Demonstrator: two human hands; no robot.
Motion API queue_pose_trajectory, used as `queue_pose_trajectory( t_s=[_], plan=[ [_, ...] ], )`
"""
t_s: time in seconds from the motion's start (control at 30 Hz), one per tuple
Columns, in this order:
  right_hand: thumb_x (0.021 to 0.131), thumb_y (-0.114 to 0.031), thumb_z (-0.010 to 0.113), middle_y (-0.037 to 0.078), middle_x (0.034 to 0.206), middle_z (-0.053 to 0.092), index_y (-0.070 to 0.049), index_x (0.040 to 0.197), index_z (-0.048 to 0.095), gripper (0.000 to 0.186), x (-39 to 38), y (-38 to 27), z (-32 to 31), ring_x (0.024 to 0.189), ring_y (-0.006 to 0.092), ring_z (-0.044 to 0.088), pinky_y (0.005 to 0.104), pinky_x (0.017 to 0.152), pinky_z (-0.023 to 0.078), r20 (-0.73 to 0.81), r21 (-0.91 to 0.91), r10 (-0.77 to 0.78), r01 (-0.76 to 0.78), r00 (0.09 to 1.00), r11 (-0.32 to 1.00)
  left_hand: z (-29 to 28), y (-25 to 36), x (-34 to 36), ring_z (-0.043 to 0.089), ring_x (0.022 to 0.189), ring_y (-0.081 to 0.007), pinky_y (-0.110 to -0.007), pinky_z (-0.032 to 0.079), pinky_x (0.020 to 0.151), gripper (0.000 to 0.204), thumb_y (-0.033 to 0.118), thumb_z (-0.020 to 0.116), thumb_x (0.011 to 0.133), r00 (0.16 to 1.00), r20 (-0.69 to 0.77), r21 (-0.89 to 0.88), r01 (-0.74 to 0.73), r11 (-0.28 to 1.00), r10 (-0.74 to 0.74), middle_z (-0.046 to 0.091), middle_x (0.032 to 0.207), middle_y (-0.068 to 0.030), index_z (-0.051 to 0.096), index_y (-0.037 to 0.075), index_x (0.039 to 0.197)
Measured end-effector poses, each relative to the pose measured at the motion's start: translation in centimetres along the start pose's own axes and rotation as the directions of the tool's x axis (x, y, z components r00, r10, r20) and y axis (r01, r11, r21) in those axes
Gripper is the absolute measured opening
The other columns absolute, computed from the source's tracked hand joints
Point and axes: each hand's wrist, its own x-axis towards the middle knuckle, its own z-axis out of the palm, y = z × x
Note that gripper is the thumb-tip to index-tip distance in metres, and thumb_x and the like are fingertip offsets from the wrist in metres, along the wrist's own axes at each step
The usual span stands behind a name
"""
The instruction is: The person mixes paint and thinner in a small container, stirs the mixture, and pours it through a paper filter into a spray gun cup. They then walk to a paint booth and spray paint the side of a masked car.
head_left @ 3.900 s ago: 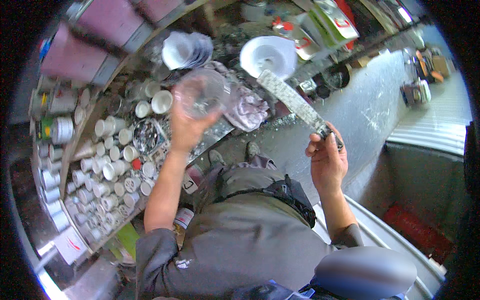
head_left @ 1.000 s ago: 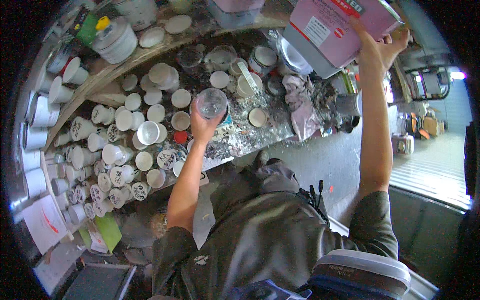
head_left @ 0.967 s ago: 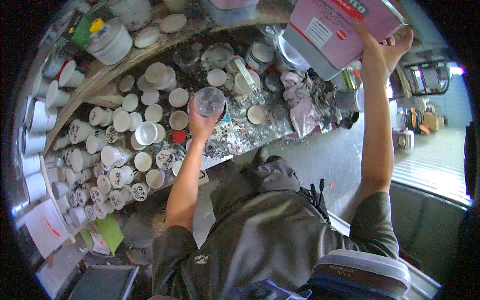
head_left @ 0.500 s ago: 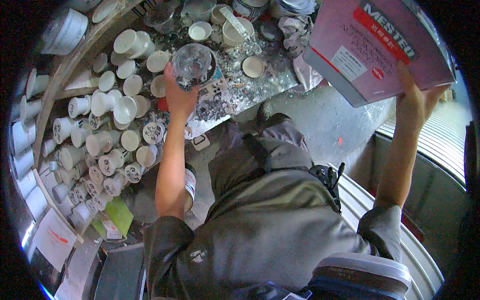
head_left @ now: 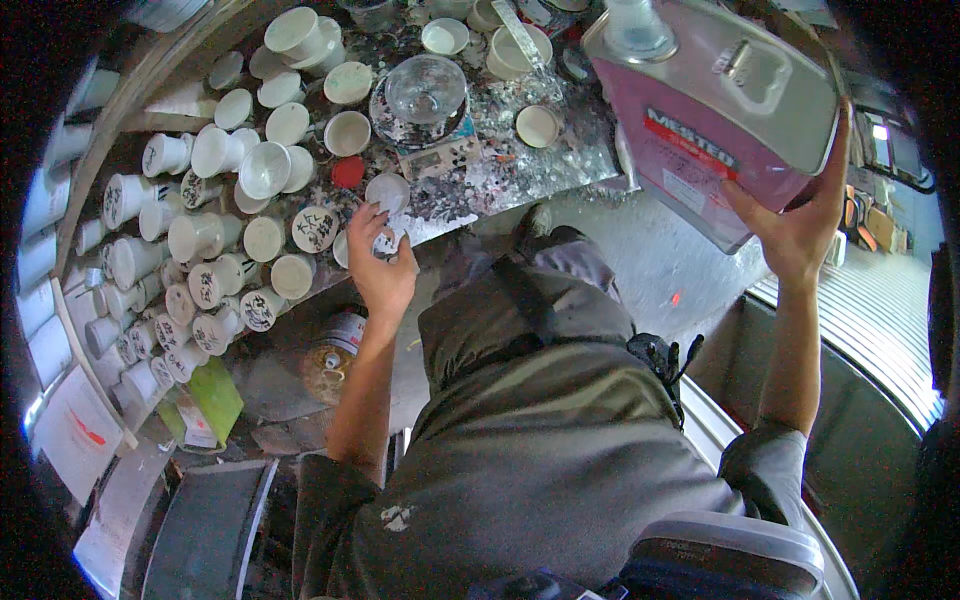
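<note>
At far right, the can (head_left: 715, 115) tilts in the grip of the right hand (head_left: 795, 225), spread along its side apparently to steady its bulk, while leftward the left hand (head_left: 380, 275) gapes loosely, a scale (head_left: 440, 158) bearing the clear tub (head_left: 425, 88) unaided.

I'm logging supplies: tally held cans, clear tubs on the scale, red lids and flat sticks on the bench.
Pink-and-silver rectangular metal can: 1
Clear round plastic tub: 1
Round red lid: 1
Paint-smeared pale flat stick: 1
Total: 4
</note>
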Motion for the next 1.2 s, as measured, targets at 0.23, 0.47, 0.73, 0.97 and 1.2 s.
queue_pose_trajectory(
  t_s=[0.23, 0.47, 0.73, 0.97, 1.2],
  plan=[
    [0.062, -0.014, 0.092, 0.016, 0.157, 0.044, -0.008, 0.163, 0.02, 0.124, 1.1, -1.1, 2.4, 0.137, 0.0276, 0.05, 0.0438, 0.112, 0.046, 0.103, -0.017, 0.008, -0.006, 0.995, 1.0, -0.1, -0.7, -0.4, 0.067, 0.107, -0.0273, -0.038, 0.053, 0.094, 0.067, -0.011, 0.071, 0.078, 1.0, -0.017, 0.0, -0.018, 1.0, 0.018, 0.062, 0.125, -0.0181, 0.048, 0.001, 0.139],
    [0.061, -0.016, 0.092, 0.017, 0.156, 0.045, -0.011, 0.162, 0.027, 0.12, 2.9, -2.3, 4.3, 0.135, 0.0275, 0.053, 0.0426, 0.109, 0.049, 0.267, -0.203, -0.065, 0.122, 0.962, 0.972, 0.0, -1.2, -0.5, 0.07, 0.1, -0.028, -0.038, 0.055, 0.087, 0.061, -0.01, 0.071, 0.077, 0.996, -0.082, 0.013, -0.038, 0.999, 0.039, 0.064, 0.119, -0.0173, 0.052, 0.002, 0.134],
    [0.057, -0.018, 0.089, 0.014, 0.127, 0.06, -0.015, 0.16, 0.035, 0.117, 4.5, -3.4, 6.6, 0.11, 0.0304, 0.063, 0.0405, 0.094, 0.054, 0.353, -0.334, -0.122, 0.247, 0.928, 0.91, 0.4, -1.9, -1.3, 0.07, 0.105, -0.0274, -0.039, 0.055, 0.09, 0.064, -0.008, 0.074, 0.076, 0.999, -0.029, 0.039, -0.016, 0.999, 0.018, 0.066, 0.12, -0.0159, 0.052, 0.002, 0.136],
    [0.057, -0.014, 0.089, 0.015, 0.127, 0.061, -0.023, 0.158, 0.041, 0.112, 5.5, -4.5, 8.0, 0.11, 0.0332, 0.063, 0.0434, 0.096, 0.054, 0.367, -0.361, -0.135, 0.274, 0.92, 0.891, 0.3, -2.2, -1.5, 0.07, 0.104, -0.0287, -0.039, 0.056, 0.09, 0.063, -0.008, 0.074, 0.077, 0.998, -0.045, 0.066, -0.045, 0.997, 0.048, 0.065, 0.118, -0.0164, 0.052, 0.003, 0.135],
    [0.057, -0.015, 0.089, 0.014, 0.128, 0.06, -0.026, 0.157, 0.042, 0.112, 6.1, -5.6, 8.8, 0.111, 0.0343, 0.063, 0.0432, 0.098, 0.053, 0.422, -0.392, -0.072, 0.254, 0.904, 0.884, 0.1, -2.3, -1.3, 0.07, 0.104, -0.0293, -0.04, 0.055, 0.091, 0.063, -0.007, 0.074, 0.077, 0.998, -0.041, 0.052, -0.045, 0.998, 0.047, 0.064, 0.118, -0.0175, 0.052, 0.002, 0.135]
  ],
)
